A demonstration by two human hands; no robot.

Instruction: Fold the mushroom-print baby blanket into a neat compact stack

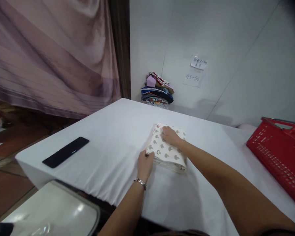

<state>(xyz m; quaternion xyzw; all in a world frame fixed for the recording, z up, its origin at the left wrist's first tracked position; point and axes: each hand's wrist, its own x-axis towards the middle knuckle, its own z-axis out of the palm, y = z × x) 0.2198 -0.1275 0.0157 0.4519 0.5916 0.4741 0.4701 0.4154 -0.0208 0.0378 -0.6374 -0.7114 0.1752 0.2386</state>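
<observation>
A folded white cloth (166, 147) with grey mushroom-like prints and a few coloured ones lies on the white-covered table (113, 131). My left hand (145, 162) is at its near left corner, the thumb on top and the fingers closed around the edge. A metal bracelet (140, 183) circles my left wrist. On the upper part of the cloth rests my right hand (170, 135), palm down and pressing on the fabric, its fingers lying along the surface. Several layers show at the near edge of the cloth.
A black flat slab like a phone (66, 152) lies at the table's left. Folded clothes (157, 90) are stacked by the wall. A red plastic basket (280, 154) stands at right. A pale glossy surface (51, 209) is at lower left, and a pinkish curtain (64, 59) hangs behind.
</observation>
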